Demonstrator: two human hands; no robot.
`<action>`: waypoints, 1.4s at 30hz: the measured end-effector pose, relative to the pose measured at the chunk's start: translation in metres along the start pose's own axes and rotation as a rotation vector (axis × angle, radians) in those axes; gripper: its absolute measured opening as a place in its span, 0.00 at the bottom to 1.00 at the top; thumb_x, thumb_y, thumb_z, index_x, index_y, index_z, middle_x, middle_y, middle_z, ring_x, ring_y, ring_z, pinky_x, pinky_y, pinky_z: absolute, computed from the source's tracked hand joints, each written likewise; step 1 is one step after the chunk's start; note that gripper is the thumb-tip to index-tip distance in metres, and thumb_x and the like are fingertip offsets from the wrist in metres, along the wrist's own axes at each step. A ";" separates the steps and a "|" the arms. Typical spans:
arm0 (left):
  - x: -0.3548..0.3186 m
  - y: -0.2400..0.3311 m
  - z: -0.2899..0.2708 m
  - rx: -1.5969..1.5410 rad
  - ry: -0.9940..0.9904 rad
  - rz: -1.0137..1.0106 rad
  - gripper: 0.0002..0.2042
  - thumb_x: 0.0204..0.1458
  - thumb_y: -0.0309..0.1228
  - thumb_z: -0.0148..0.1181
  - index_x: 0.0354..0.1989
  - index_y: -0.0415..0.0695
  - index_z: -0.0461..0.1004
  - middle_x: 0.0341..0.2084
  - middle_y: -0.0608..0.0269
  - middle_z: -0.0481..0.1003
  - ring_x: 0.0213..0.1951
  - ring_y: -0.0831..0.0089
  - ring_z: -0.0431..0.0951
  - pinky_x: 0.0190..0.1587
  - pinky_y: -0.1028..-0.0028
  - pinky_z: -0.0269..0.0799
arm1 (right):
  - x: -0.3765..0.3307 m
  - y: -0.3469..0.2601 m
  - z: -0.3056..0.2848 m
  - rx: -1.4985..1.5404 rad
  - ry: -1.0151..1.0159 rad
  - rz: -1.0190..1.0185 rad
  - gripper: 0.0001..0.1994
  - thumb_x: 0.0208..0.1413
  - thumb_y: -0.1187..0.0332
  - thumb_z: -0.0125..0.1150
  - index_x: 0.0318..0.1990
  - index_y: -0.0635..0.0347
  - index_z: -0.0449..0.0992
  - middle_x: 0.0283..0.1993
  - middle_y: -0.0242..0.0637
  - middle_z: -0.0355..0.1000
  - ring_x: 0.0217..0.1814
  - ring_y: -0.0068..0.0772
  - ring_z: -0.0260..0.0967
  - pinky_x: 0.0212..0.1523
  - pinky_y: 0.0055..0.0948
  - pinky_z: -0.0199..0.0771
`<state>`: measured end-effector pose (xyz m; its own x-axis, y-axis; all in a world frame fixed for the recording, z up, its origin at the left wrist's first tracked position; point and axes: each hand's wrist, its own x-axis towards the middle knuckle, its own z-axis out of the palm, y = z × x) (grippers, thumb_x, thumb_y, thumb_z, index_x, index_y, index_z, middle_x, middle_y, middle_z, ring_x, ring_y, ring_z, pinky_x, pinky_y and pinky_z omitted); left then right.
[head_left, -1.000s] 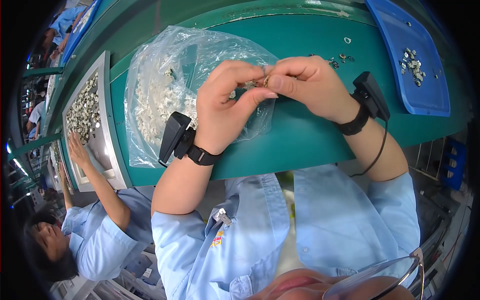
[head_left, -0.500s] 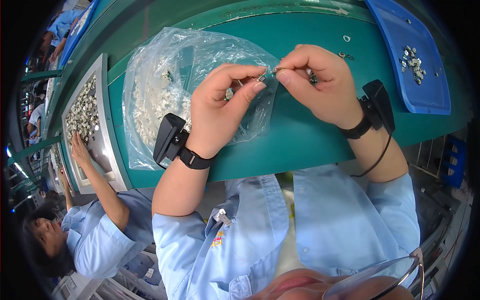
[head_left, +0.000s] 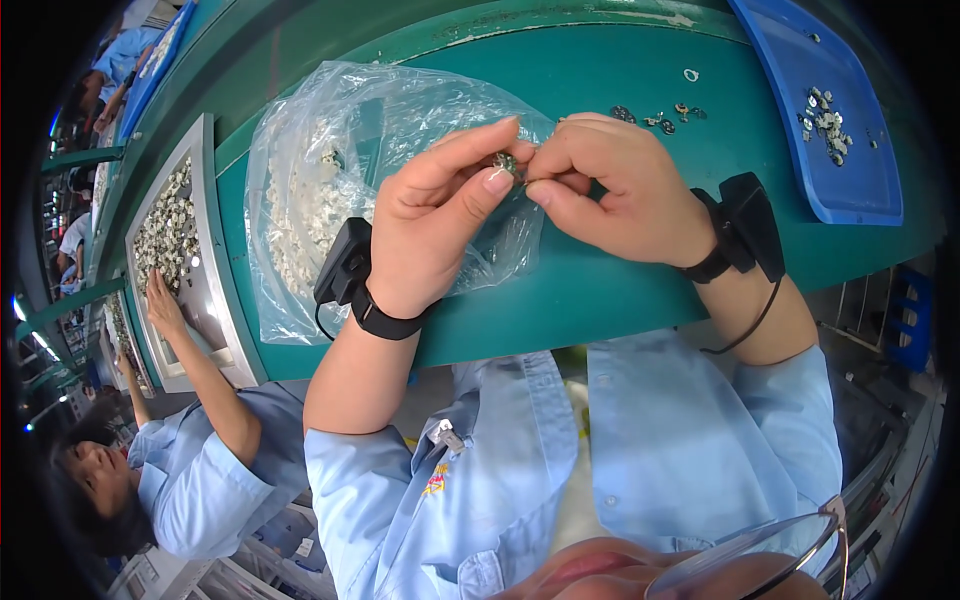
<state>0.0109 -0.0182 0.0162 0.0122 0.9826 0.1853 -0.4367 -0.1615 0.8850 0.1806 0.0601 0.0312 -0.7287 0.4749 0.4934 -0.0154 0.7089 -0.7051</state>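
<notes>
Between the thumb and fingers of my left hand [head_left: 425,220] is a small greenish part with metal bits [head_left: 505,162], too tiny to name more closely. Against it comes my right hand [head_left: 625,190], thumb and forefinger pinched together. Whatever lies between those fingertips is hidden. Under and beside my left hand lies a clear plastic bag [head_left: 400,85] with many small white parts [head_left: 290,225] in it. Beyond my right hand, several small dark round parts [head_left: 667,124] rest on the green tabletop [head_left: 570,270].
A blue tray [head_left: 862,200] with a small heap of parts stands at the right. One white ring [head_left: 691,75] lies near the back. At the left, a co-worker's hand [head_left: 163,305] touches parts in a metal-rimmed tray [head_left: 222,270].
My hands have come closer together, the right shifting left and slightly nearer me. Dark round parts that were mostly behind my right hand now show.
</notes>
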 end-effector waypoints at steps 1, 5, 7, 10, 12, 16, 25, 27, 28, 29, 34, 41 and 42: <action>0.000 0.001 -0.001 -0.010 -0.002 -0.008 0.15 0.52 0.20 0.52 0.49 0.38 0.68 0.40 0.59 0.73 0.43 0.73 0.72 0.49 0.76 0.66 | 0.000 0.000 -0.001 0.001 -0.027 0.001 0.04 0.44 0.77 0.56 0.29 0.60 0.69 0.21 0.29 0.61 0.22 0.22 0.56 0.24 0.22 0.56; -0.002 0.002 -0.004 -0.015 0.061 -0.030 0.14 0.53 0.21 0.50 0.49 0.37 0.67 0.41 0.57 0.73 0.42 0.73 0.73 0.47 0.77 0.67 | -0.002 -0.005 0.002 0.249 0.019 0.110 0.08 0.47 0.78 0.52 0.37 0.61 0.66 0.26 0.29 0.63 0.26 0.20 0.57 0.27 0.22 0.57; 0.000 0.003 -0.006 -0.018 0.060 -0.033 0.14 0.53 0.21 0.50 0.49 0.37 0.67 0.41 0.57 0.73 0.42 0.74 0.73 0.47 0.77 0.67 | -0.003 -0.004 0.003 0.369 0.058 0.165 0.10 0.49 0.78 0.50 0.40 0.62 0.65 0.28 0.29 0.63 0.27 0.19 0.57 0.27 0.21 0.58; 0.002 0.004 -0.007 -0.025 0.059 -0.037 0.13 0.54 0.21 0.50 0.48 0.36 0.67 0.41 0.55 0.73 0.41 0.74 0.73 0.45 0.77 0.67 | -0.004 0.007 0.004 0.481 0.180 0.170 0.13 0.53 0.78 0.44 0.47 0.63 0.60 0.33 0.31 0.65 0.31 0.17 0.59 0.33 0.20 0.62; 0.002 0.003 -0.007 -0.007 0.069 -0.031 0.13 0.54 0.21 0.49 0.48 0.35 0.67 0.41 0.55 0.73 0.40 0.75 0.73 0.44 0.77 0.68 | -0.003 0.004 0.005 0.502 0.170 0.217 0.13 0.54 0.78 0.44 0.48 0.64 0.60 0.34 0.31 0.65 0.31 0.18 0.60 0.34 0.20 0.63; 0.001 0.002 -0.006 0.018 0.068 -0.040 0.12 0.54 0.21 0.49 0.47 0.35 0.68 0.40 0.55 0.73 0.41 0.75 0.73 0.44 0.77 0.68 | -0.003 0.000 0.002 0.545 0.135 0.313 0.13 0.57 0.75 0.45 0.50 0.65 0.61 0.36 0.33 0.66 0.33 0.18 0.62 0.37 0.20 0.65; -0.002 0.002 -0.007 0.097 0.019 0.019 0.11 0.55 0.21 0.47 0.47 0.36 0.68 0.41 0.57 0.73 0.43 0.74 0.72 0.47 0.77 0.68 | 0.000 0.002 -0.013 0.409 -0.037 0.215 0.12 0.58 0.71 0.49 0.48 0.67 0.66 0.39 0.35 0.69 0.39 0.18 0.65 0.41 0.18 0.68; -0.001 0.003 -0.006 0.105 0.019 0.020 0.11 0.55 0.21 0.47 0.47 0.35 0.68 0.41 0.57 0.73 0.43 0.74 0.72 0.48 0.77 0.67 | 0.000 0.003 -0.011 0.386 -0.041 0.169 0.12 0.58 0.71 0.49 0.47 0.67 0.67 0.39 0.35 0.69 0.40 0.18 0.66 0.41 0.17 0.68; -0.001 0.003 -0.005 0.114 0.018 0.020 0.11 0.55 0.21 0.48 0.47 0.35 0.68 0.41 0.57 0.73 0.43 0.74 0.72 0.48 0.77 0.67 | -0.001 0.003 -0.008 0.474 -0.006 0.207 0.12 0.58 0.71 0.49 0.47 0.67 0.67 0.39 0.35 0.69 0.40 0.18 0.66 0.41 0.17 0.68; 0.000 0.003 -0.005 0.122 0.016 0.020 0.12 0.55 0.21 0.48 0.47 0.35 0.68 0.41 0.57 0.73 0.43 0.74 0.72 0.48 0.76 0.67 | -0.003 0.003 -0.005 0.561 0.028 0.245 0.12 0.57 0.72 0.49 0.47 0.67 0.68 0.39 0.34 0.70 0.41 0.18 0.66 0.41 0.17 0.68; -0.001 0.002 -0.005 0.147 -0.006 0.016 0.12 0.55 0.21 0.48 0.47 0.35 0.68 0.41 0.57 0.73 0.44 0.75 0.72 0.48 0.77 0.67 | -0.003 0.005 -0.002 0.716 0.039 0.295 0.11 0.55 0.75 0.52 0.45 0.67 0.69 0.41 0.35 0.69 0.43 0.20 0.67 0.41 0.18 0.68; -0.001 0.003 -0.002 0.210 0.043 -0.073 0.11 0.53 0.20 0.50 0.46 0.35 0.69 0.41 0.58 0.73 0.44 0.75 0.72 0.49 0.78 0.67 | -0.005 0.009 -0.002 0.613 0.060 0.264 0.11 0.53 0.79 0.53 0.45 0.68 0.68 0.43 0.37 0.69 0.44 0.21 0.67 0.42 0.18 0.68; -0.001 0.004 -0.001 0.211 0.044 -0.074 0.11 0.53 0.20 0.50 0.46 0.35 0.69 0.41 0.58 0.73 0.44 0.75 0.72 0.49 0.78 0.67 | -0.005 0.009 -0.001 0.570 0.059 0.264 0.12 0.52 0.79 0.54 0.45 0.68 0.68 0.43 0.37 0.69 0.44 0.21 0.67 0.42 0.18 0.68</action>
<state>0.0080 -0.0198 0.0185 -0.0041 0.9948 0.1016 -0.2387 -0.0996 0.9660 0.1854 0.0643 0.0232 -0.7188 0.6358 0.2813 -0.2143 0.1823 -0.9596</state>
